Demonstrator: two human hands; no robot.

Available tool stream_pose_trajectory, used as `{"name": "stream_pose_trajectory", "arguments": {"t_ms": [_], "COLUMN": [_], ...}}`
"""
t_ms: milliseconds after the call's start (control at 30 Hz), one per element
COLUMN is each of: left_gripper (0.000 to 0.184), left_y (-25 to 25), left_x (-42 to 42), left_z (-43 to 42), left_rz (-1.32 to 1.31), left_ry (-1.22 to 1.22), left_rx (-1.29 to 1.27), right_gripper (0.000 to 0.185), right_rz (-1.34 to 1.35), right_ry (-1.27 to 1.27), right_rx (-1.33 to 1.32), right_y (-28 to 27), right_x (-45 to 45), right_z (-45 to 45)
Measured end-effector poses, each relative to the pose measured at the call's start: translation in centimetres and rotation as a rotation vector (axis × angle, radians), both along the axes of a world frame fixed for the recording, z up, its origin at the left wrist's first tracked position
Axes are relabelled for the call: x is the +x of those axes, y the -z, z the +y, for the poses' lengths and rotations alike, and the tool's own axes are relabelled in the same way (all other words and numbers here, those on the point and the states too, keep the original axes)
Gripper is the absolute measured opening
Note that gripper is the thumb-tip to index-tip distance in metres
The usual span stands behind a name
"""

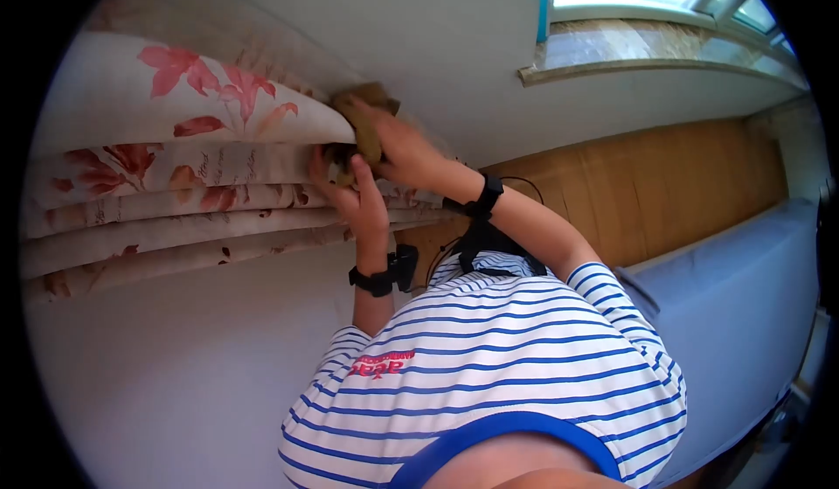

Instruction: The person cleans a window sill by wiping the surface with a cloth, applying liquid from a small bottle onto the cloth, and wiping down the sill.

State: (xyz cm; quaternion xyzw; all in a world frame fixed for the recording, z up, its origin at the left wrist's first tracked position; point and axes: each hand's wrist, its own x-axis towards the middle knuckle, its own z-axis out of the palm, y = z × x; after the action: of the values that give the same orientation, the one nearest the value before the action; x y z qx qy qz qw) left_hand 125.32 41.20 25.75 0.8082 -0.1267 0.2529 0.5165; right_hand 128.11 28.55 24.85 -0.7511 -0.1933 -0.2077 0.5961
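A floral curtain [253, 109], off-white with red and brown leaves, hangs in gathered folds on the left side of the head view. An olive-brown cloth band [369, 138] lies against the curtain's gathered edge. My right hand [404, 146] is closed on this band from the right, some fingers hidden behind it. Just below, my left hand [357, 199] pinches at the lower part of the band, thumb up and fingers by the curtain folds. Black straps with small devices circle both wrists.
A window with a stone sill [629, 48] is at the upper right, with a teal object [544, 4] standing at its end. Below it runs a wooden panel [647, 187]. A grey-blue covered surface [734, 314] lies to the right. A pale wall is behind the curtain.
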Motion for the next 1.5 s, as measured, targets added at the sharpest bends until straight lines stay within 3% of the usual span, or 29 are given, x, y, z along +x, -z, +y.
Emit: {"name": "stream_pose_trajectory", "arguments": {"t_ms": [67, 167, 267, 333, 400, 467, 633, 767, 800, 867, 1033, 1167, 1267, 1300, 1367, 1433, 1500], "left_gripper": [0.066, 0.064, 0.065, 0.067, 0.063, 0.052, 0.042, 0.04, 0.046, 0.052, 0.026, 0.026, 0.023, 0.024, 0.025, 0.029, 0.03], "left_y": [0.7, 1.2, 3.3, 4.1, 2.6, 2.9, 4.9, 5.9, 6.2, 6.1, 6.3, 8.7, 10.1, 10.5, 12.9, 15.7, 15.0], "left_x": [1.3, 2.0, 3.2, 3.4, 2.9, 3.4, 3.2, 2.3, 2.2, 1.2, -1.1, -4.4, -7.4, -8.5, -10.8, -13.2, -14.5], "left_z": [-0.6, -0.7, -0.6, -1.7, -4.8, -5.3, -5.2, -6.9, -7.8, -9.6, -14.0, -16.0, -17.2, -17.3, -16.8, -15.8, -16.0], "left_rz": [-0.015, -0.029, 0.009, 0.059, -0.09, -0.136, -0.068, -0.096, -0.05, 0.006, 0.11, 0.084, 0.093, 0.192, 0.277, 0.544, 0.556], "left_ry": [-0.003, -0.006, -0.031, -0.066, 0.013, -0.057, -0.125, -0.35, -0.399, -0.488, -0.622, -0.733, -0.837, -0.854, -0.886, -0.947, -0.974], "left_rx": [-0.013, 0.011, 0.002, -0.055, -0.238, -0.24, -0.015, 0.098, 0.011, -0.072, -0.131, -0.079, -0.183, -0.212, -0.239, -0.248, -0.25], "right_gripper": [0.073, 0.058, 0.056, 0.056, 0.056, 0.055, 0.053, 0.049, 0.049, 0.05, 0.055, 0.059, 0.056, 0.056, 0.054, 0.057, 0.061], "right_rz": [-0.181, -0.12, -0.087, -0.048, -0.026, 0.01, -0.071, -0.03, -0.026, 0.007, 0.134, 0.154, 0.186, 0.182, 0.309, 0.221, 0.138], "right_ry": [-0.105, -0.08, -0.084, -0.138, -0.173, -0.234, -0.348, -0.492, -0.538, -0.672, -0.754, -0.797, -0.908, -0.935, -1.121, -1.156, -1.182], "right_rx": [0.064, 0.055, -0.006, -0.026, -0.044, 0.015, -0.032, -0.028, -0.032, -0.2, -0.254, -0.408, -0.496, -0.498, -0.753, -0.755, -0.758], "right_y": [1.5, 2.8, 5.2, 5.9, 6.1, 6.4, 7.4, 9.7, 10.5, 11.8, 14.3, 16.3, 15.5, 15.5, 16.7, 19.8, 20.2], "right_x": [1.5, 2.2, 2.7, 2.6, 2.8, 3.3, 4.0, 4.8, 5.1, 5.3, 4.0, 1.7, -0.6, -1.3, -2.1, -3.2, -3.7], "right_z": [0.2, 0.3, -0.9, -2.0, -3.0, -3.5, -4.7, -5.6, -6.1, -7.4, -10.4, -12.2, -13.4, -13.6, -13.2, -13.2, -13.7]}}
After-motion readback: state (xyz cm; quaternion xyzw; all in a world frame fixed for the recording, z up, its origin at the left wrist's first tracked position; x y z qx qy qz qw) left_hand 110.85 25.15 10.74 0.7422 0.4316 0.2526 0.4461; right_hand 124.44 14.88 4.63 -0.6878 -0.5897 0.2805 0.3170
